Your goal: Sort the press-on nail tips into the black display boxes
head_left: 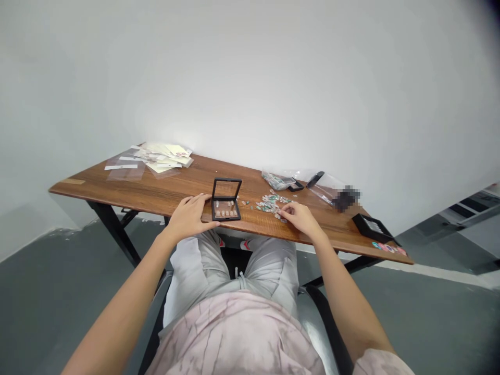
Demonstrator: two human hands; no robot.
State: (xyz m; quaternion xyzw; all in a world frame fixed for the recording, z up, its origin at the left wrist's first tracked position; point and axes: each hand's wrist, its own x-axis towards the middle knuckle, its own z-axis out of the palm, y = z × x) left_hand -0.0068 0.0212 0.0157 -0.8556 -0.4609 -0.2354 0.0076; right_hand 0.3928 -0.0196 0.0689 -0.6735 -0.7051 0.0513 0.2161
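On the wooden surface, near its front edge: one small black case, lid raised upright, with rows of small pale pieces in the base. The left hand lies flat beside it with fingers spread, the thumb touching the case's front left corner. Just right of the case is a scatter of small green and pale pieces. The right hand rests with curled fingertips at the scatter's near edge; whether it pinches a piece cannot be told. Clear plastic bags lie behind the scatter, a stack of paper sheets sits at the far left, and a black tray sits at the right end.
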